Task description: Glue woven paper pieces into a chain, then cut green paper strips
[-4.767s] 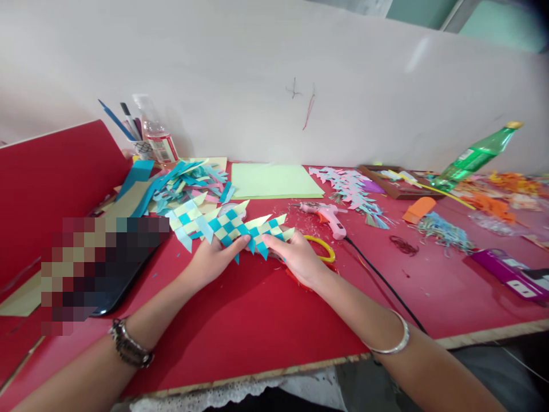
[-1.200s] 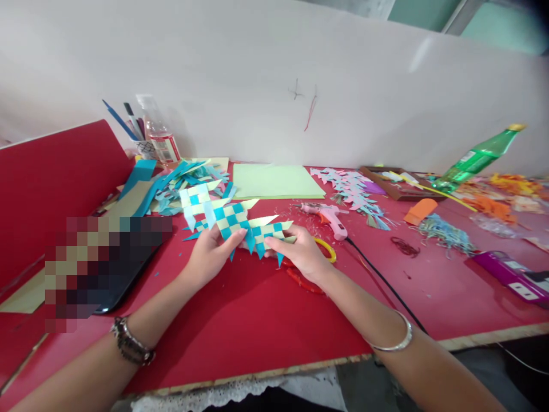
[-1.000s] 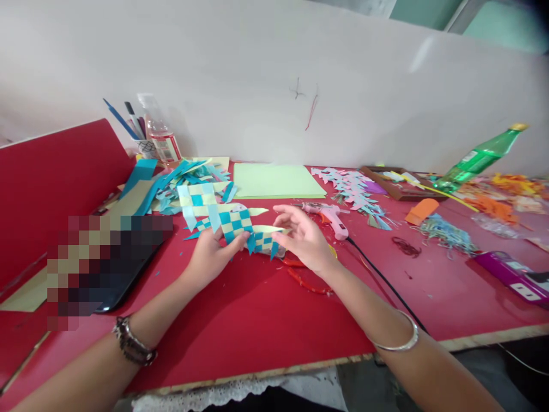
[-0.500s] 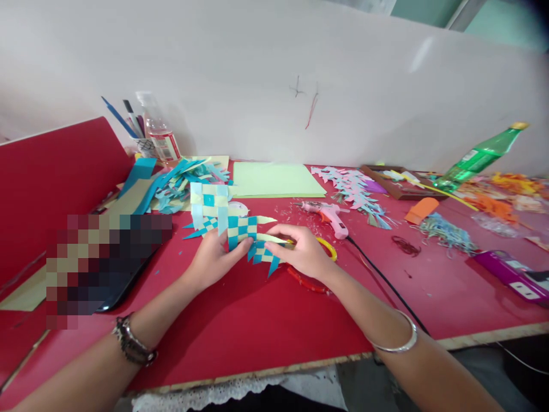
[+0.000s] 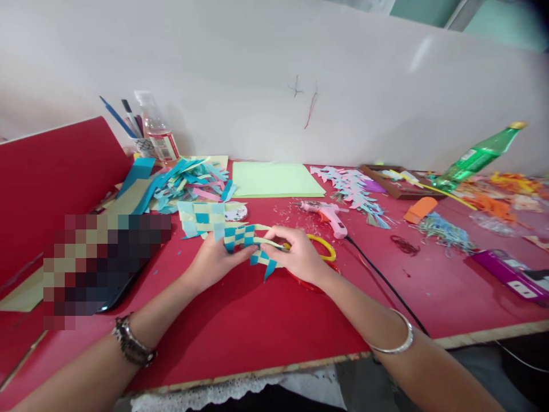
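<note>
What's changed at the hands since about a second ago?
The right hand, spread open then, has closed on the right end of the woven paper, whose left part has dipped lower. The left hand keeps its grip; the glue gun and green bottle have not moved.

Woven piece (image 5: 240, 236) w/ strip pile (image 5: 189, 180) bhd L, paper sheets (image 5: 277, 178) bhd R, glue gun (image 5: 326, 214) R on table (image 5: 257, 332).

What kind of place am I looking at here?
Probably a paper-craft workspace: a red table holds a pink glue gun and a heap of cut paper strips, and both hands hold woven blue-and-yellow paper.
</note>
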`<state>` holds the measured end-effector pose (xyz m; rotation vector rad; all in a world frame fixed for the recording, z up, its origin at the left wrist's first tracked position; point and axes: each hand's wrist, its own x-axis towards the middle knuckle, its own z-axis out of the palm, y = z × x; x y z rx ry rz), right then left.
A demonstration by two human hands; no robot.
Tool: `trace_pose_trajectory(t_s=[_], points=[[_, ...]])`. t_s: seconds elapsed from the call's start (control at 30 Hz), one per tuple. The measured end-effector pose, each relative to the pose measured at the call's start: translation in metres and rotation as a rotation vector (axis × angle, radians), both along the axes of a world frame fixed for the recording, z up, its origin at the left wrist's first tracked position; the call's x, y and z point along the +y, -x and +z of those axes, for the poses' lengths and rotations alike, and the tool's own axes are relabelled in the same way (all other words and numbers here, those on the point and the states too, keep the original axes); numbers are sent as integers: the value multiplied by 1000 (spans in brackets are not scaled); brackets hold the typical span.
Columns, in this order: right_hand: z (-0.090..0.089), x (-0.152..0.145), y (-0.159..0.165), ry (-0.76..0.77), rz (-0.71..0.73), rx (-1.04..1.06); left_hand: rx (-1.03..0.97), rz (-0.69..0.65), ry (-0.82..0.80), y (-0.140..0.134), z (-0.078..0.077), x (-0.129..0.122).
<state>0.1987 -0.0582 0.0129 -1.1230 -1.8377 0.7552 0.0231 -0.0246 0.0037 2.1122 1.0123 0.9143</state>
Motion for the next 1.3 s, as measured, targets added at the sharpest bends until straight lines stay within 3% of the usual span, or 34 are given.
trace_pose_trajectory(t_s=[0.3,0.8,1.07,1.2,1.3], points=[[0,1,0,2,-1,1,-70,-20,-86,-2,0,1],[0,0,0,63,-4,25,-67,-7,140,-2,4,0],[-1,3,-1,80,-11,62,-200,60,180,0,5,2],[-3,5,-3,78,-28,93,-372,39,267,0,7,5],[-4,5,-5,70,-56,131,-480,119,288,1,4,8]])
